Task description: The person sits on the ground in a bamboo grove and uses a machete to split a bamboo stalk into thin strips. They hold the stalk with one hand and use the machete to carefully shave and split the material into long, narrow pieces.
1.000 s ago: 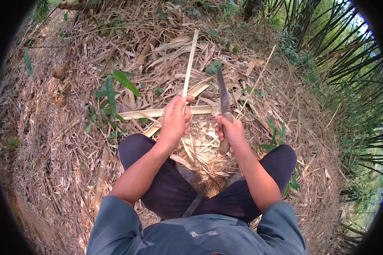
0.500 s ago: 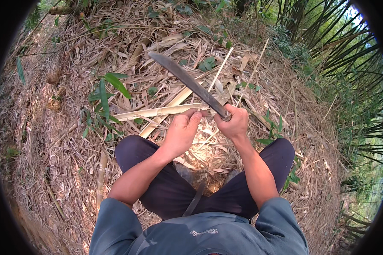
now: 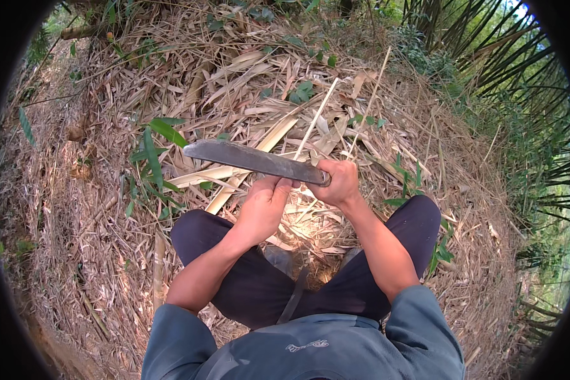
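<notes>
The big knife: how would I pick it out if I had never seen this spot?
Start from the person's dark trousers, low in the middle of the picture, and follow both forearms up. The right hand grips the handle, and the left hand sits just under the blade. The knife is a long, flat, grey metal blade pointing left, unlike the pale dry bamboo strips around it.

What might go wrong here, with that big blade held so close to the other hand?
The left hand sits right beneath the broad knife that the right hand grips, so a slip could cut its fingers. The thin bamboo strip rising past the blade looks springy and might flick or splinter. The knees lie just below, within reach of a stray stroke.
</notes>
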`<state>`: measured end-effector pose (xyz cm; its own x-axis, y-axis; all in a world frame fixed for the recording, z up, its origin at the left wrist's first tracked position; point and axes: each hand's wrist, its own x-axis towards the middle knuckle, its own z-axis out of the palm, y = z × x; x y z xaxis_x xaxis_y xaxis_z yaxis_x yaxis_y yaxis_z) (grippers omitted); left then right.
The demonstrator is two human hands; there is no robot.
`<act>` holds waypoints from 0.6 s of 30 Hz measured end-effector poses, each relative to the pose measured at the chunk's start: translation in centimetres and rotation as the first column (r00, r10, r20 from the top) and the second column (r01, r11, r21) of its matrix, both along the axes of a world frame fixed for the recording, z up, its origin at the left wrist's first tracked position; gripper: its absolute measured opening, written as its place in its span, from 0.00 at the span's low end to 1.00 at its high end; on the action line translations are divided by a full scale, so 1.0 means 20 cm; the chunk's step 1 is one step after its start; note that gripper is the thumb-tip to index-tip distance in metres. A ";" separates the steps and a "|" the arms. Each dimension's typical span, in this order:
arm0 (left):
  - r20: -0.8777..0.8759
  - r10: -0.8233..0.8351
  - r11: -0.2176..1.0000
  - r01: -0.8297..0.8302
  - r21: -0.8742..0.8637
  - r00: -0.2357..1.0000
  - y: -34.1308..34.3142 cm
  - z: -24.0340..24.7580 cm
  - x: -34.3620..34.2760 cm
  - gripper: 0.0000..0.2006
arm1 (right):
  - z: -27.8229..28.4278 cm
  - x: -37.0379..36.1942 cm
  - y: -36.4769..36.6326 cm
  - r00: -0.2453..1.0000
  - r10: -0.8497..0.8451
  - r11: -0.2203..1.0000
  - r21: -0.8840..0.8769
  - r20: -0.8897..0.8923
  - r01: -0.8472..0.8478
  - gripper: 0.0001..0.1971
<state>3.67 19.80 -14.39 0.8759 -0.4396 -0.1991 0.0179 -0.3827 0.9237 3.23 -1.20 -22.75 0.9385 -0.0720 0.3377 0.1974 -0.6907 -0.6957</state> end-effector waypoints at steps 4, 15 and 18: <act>-0.108 -0.002 1.000 0.000 -0.022 0.994 0.00 0.05 0.05 0.16 | -0.06 0.05 -0.10 0.931 -0.214 0.969 0.059 -0.297 0.241 0.12; -0.090 -0.032 0.995 0.040 0.096 0.995 0.01 0.05 0.00 0.18 | -0.07 0.05 -0.14 0.938 -0.132 0.980 0.098 -0.320 0.172 0.15; -0.114 -0.033 0.998 0.039 0.047 0.993 -0.02 0.11 0.00 0.18 | -0.06 0.04 -0.10 0.998 -0.051 0.994 0.095 -0.025 0.054 0.13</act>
